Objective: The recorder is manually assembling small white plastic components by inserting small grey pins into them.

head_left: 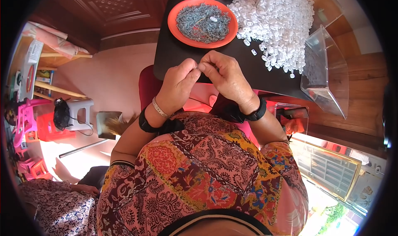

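Left grip (178,84) and right grip (229,76) pinching tiny piece (197,67) (mostly hidden); likely light, slippery; best held by edges

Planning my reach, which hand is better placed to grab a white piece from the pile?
Probably your right hand: it is nearer the white pile, which lies to the right; your left hand is farther off.

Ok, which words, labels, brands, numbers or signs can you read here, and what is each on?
No text here is legible.
White sheet at far left: fine print-like marks, too small to read.
White pieces on the dark table: small dark marks, too small to tell whether they are lettering.
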`<state>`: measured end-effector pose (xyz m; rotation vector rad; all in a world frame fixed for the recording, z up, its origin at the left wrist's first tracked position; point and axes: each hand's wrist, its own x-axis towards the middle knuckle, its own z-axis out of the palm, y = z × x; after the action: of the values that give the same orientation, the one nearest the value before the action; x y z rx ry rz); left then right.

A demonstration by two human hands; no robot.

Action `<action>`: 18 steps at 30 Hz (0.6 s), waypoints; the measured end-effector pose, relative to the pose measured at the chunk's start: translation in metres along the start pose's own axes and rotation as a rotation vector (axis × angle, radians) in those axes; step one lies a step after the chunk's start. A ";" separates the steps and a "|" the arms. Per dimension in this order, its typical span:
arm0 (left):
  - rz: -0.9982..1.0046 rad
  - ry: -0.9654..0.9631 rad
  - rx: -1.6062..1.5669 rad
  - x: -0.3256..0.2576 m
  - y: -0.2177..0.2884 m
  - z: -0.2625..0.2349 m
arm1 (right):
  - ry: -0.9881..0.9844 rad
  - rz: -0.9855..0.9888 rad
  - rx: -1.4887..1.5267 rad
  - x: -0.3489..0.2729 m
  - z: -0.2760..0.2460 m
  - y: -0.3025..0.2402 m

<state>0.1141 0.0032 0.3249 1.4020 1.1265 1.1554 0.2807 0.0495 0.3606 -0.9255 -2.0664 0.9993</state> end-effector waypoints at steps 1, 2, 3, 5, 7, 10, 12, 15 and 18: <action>0.042 0.003 0.041 0.000 -0.001 0.000 | 0.004 0.006 -0.004 0.000 0.001 -0.001; 0.045 0.005 0.041 0.000 -0.002 0.001 | 0.002 0.004 -0.006 0.000 0.001 -0.002; 0.023 0.018 -0.001 0.000 -0.003 0.001 | 0.015 0.031 -0.005 0.000 0.001 -0.004; 0.003 0.034 -0.043 0.000 -0.002 0.000 | 0.025 0.055 -0.007 0.001 0.000 -0.004; -0.009 0.003 -0.055 0.001 -0.001 -0.005 | -0.051 0.128 0.055 0.008 -0.004 0.002; -0.075 0.028 -0.149 0.001 0.006 -0.012 | 0.105 0.052 -0.058 0.035 -0.022 0.003; -0.086 0.024 -0.169 0.000 0.010 -0.018 | 0.161 -0.008 -0.353 0.058 -0.040 0.017; -0.126 0.016 -0.280 0.001 0.007 -0.020 | 0.221 -0.070 -0.593 0.090 -0.049 0.047; -0.160 0.033 -0.287 0.002 0.010 -0.019 | 0.128 0.117 -0.791 0.114 -0.049 0.063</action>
<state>0.0968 0.0065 0.3364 1.0575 1.0295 1.1763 0.2779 0.1886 0.3600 -1.4587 -2.3336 0.1225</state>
